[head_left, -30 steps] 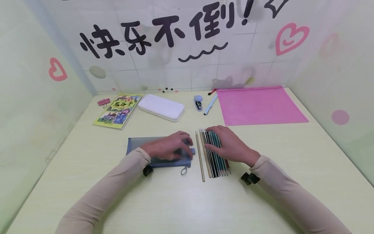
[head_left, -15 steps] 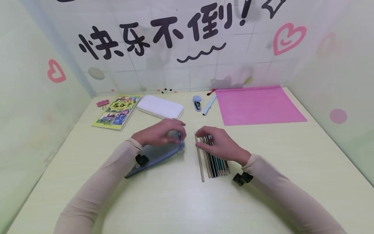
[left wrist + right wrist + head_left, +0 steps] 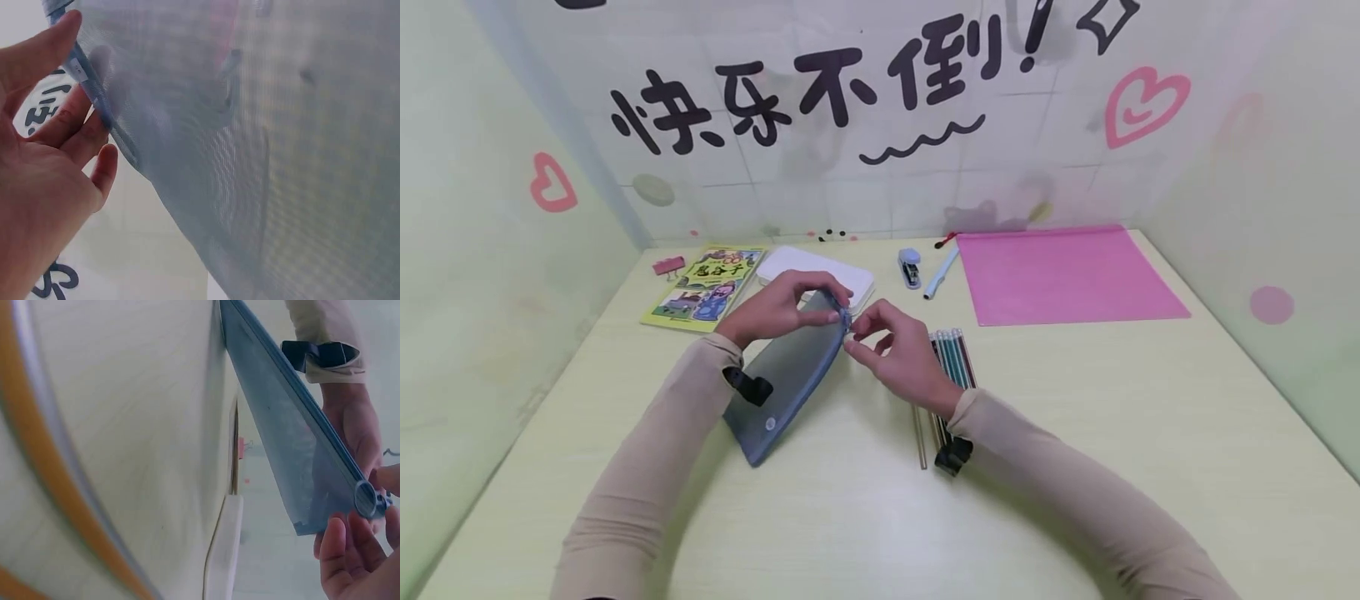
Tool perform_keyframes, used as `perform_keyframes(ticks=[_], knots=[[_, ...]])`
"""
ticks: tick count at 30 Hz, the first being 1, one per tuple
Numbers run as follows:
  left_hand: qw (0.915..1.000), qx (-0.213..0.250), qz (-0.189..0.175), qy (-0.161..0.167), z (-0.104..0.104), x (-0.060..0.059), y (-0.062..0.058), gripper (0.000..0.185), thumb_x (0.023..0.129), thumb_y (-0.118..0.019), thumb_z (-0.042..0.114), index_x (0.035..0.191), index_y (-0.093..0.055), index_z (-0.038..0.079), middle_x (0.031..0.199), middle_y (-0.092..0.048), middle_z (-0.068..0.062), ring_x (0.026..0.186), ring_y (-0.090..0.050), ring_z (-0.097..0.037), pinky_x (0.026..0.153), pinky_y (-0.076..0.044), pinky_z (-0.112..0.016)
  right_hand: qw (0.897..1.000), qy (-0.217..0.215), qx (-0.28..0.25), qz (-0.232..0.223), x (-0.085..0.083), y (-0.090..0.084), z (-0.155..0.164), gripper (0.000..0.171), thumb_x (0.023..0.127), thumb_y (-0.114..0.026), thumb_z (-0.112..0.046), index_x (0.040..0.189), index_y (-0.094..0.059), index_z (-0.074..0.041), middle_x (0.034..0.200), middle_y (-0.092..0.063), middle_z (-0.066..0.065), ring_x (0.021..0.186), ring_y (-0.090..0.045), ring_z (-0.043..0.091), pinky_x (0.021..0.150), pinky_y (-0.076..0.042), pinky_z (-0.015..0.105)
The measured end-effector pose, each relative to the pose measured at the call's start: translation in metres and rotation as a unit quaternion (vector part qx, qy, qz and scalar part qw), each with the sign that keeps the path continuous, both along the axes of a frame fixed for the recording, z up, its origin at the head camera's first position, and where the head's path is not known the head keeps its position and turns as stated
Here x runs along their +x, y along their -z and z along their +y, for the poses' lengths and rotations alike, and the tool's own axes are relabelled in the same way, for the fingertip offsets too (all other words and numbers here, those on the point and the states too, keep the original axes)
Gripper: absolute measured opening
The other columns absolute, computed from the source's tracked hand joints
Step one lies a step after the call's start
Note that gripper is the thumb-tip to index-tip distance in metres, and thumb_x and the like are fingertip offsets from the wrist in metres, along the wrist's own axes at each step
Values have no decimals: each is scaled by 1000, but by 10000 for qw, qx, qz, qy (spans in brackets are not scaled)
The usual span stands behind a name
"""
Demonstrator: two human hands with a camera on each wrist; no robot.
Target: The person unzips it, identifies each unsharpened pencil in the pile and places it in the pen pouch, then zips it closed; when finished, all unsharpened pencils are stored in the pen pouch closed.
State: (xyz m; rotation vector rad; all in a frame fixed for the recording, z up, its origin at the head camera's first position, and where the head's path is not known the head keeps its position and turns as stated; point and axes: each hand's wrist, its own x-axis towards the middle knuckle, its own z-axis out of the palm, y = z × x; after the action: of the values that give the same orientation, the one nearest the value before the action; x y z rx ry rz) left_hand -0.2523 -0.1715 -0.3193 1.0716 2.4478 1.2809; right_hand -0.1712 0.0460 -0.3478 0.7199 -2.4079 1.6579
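Your left hand (image 3: 775,310) grips the pouch's (image 3: 786,375) raised far end — your right hand (image 3: 898,354) pinches its zipper pull (image 3: 847,323) there, pencils (image 3: 953,358) just right.

On the bench (image 3: 1075,433) there is one blue mesh pouch (image 3: 790,371), one row of pencils (image 3: 953,358) too crowded to count, one white case (image 3: 857,282), one book (image 3: 703,287), one pink binder clip (image 3: 666,267), one stapler (image 3: 909,267), one pen (image 3: 940,272) and one pink folder (image 3: 1067,275). Two hands work there: one left hand (image 3: 775,308), one right hand (image 3: 898,354).
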Motion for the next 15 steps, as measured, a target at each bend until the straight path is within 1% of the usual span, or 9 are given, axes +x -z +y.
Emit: perform_keyframes(ticks=[3,5,7,10,12,15], knots=[[9990,325,-156,-272,-2,-2,2,19,92,-71,8,110,-69,3,110,-70,-9,108,-61,-21,109,-41,-46,9984,126,174,518,-2,0,-5,22,87,-76,-9,103,-62,-2,104,-68,14,98,-67,24,72,-58,35],[9972,511,-283,-463,-3,-2,3,16,93,-70,9,108,-68,5,108,-68,-5,104,-60,-20,104,-44,-41,9961,236,327,787,-4,2,-8,24,87,-76,-10,106,-64,-2,103,-69,14,96,-67,24,72,-59,38],[9951,666,-415,-598,-4,-1,5,15,94,-68,11,109,-66,7,108,-65,-3,102,-60,-20,99,-46,-36,9931,351,474,1009,-5,2,-10,24,87,-76,-11,107,-65,-3,104,-69,12,95,-67,23,71,-59,39],[9926,807,-615,-666,-4,1,7,19,97,-65,14,115,-64,8,112,-63,-1,101,-58,-22,92,-47,-30,9878,461,639,1340,-7,1,-11,21,89,-75,-11,107,-68,-3,102,-71,11,91,-67,22,69,-59,36],[9910,882,-767,-646,-4,2,9,23,100,-61,17,122,-63,9,117,-62,-3,102,-55,-23,89,-45,-29,9832,508,745,1586,-8,-1,-12,18,89,-74,-12,104,-69,-4,99,-72,10,87,-68,20,67,-58,32],[9879,997,-1029,-587,-2,3,11,28,103,-55,20,129,-61,9,124,-61,-3,106,-54,-22,94,-43,-30,9758,582,874,1919,-11,-4,-14,12,90,-74,-13,99,-70,-5,92,-72,8,82,-68,18,64,-55,25]])
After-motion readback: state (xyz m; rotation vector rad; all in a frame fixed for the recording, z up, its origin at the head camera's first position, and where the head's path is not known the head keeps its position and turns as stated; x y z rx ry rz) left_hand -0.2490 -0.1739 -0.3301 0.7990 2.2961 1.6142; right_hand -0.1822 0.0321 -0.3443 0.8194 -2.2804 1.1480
